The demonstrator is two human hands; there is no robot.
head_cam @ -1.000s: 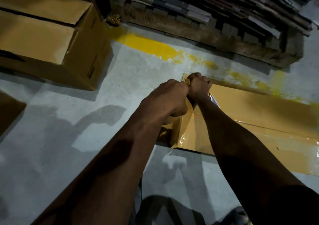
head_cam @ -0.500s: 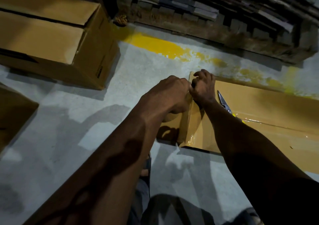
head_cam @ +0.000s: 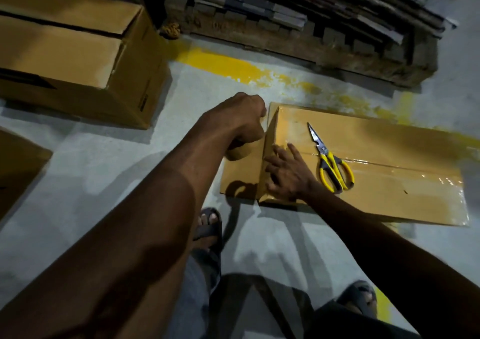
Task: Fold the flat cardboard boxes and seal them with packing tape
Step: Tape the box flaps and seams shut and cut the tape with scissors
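Sealing work at the end of the box [head_cam: 389, 195] nearest the hands.
Box sits on the concrete floor [head_cam: 78, 169], glossy tape [head_cam: 405, 168] along its top seam, scissors [head_cam: 330, 162] lying on top. Left hand [head_cam: 241, 120], fingers curled tight round the tape roll [head_cam: 237, 154], hangs just off the box end. Right hand [head_cam: 288, 175] lies flat at the top edge, fingers spread. Best to hold the strip taut from the roll, rub it firmly over the corner, then cut.
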